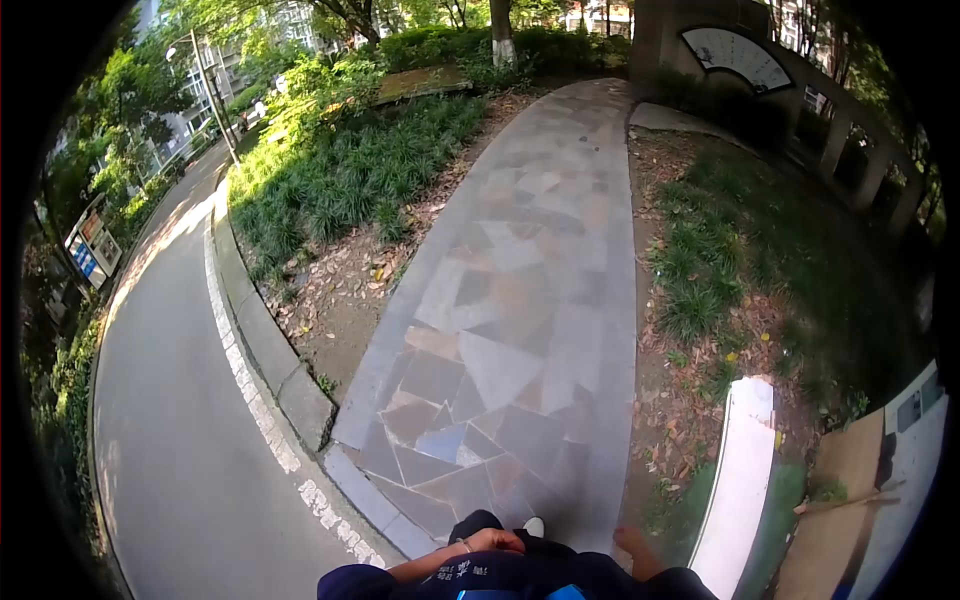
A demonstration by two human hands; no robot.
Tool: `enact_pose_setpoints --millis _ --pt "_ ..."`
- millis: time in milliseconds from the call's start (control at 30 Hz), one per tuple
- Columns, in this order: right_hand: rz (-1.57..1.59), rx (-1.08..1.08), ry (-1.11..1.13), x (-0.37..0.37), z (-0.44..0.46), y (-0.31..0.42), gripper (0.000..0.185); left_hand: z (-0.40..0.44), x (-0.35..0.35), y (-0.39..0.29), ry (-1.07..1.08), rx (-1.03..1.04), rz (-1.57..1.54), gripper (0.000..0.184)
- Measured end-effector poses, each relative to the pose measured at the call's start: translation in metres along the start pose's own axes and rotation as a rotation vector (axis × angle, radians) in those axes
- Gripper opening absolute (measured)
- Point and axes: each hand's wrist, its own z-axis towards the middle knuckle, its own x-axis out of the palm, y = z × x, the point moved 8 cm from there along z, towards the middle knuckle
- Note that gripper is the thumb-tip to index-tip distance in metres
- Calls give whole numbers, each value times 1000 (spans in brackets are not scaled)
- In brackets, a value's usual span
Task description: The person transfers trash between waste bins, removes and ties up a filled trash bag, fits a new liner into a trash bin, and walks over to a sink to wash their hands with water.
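Note:
My left hand (497, 541) is in front of my waist at the bottom of the head view, above the dark trouser leg (476, 523). Its fingers look curled inward, and whatever they may hold is hidden. A thin band (466, 545) circles that wrist. On my other side, my right hand (631, 541) hangs low beside my body, over the path's right edge. It is small and unclear, so its fingers cannot be made out. The white tip of a shoe (535, 525) shows between the hands on the stone-paved path (520, 370).
The path curves ahead toward a wall with a fan-shaped panel (737, 60). A road (190, 400) with a kerb (270, 360) runs along the left. Grass (360, 170) borders the path. Right: a white slab (738, 480) and leaning boards (835, 500).

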Motion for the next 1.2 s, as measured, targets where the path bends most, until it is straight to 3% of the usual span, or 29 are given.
enact_pose_setpoints --millis 33,100,200,333,433,500,533,567,600,667,700,800,1000,1067,1100,1133,1200 --pt "-73 -161 -83 -12 64 12 21 7 -5 -32 2 112 94 13" --pt "72 -338 -311 -87 101 101 17 31 -35 -69 1 298 222 14" --pt "50 -481 -384 -161 149 206 17 75 -88 -100 27 480 355 15" --pt "124 -455 -443 -217 196 262 18 128 -174 -151 53 738 505 16" --pt "86 -235 -242 -224 202 249 21 156 -242 -200 21 873 579 17" --pt "-189 -263 -205 -219 206 241 23 173 -283 -207 121 602 638 19" --pt "-24 7 -156 -211 212 204 26 183 -295 -196 199 478 624 21" --pt "-56 -52 -229 -214 207 206 25 195 -311 -183 278 353 613 23" --pt "103 112 -295 -200 214 170 20 201 -326 -180 302 333 611 23" --pt "-818 -239 129 -171 203 219 16 223 -372 -186 203 405 652 27" --pt "-831 -294 195 -157 215 221 16 235 -389 -195 224 364 639 25" --pt "-596 -117 230 -165 281 226 19 282 -450 -195 115 180 449 25" --pt "-529 -150 267 -231 462 309 24 382 -561 -264 66 158 515 25" --pt "-543 -257 143 -285 541 376 26 411 -585 -291 52 180 522 25" --pt "-607 -312 -12 -350 570 439 19 424 -593 -302 41 195 514 25" --pt "-69 -302 -419 -433 580 493 17 438 -605 -313 22 211 503 25" --pt "138 -402 -503 -520 644 575 14 471 -631 -332 -16 258 491 25"
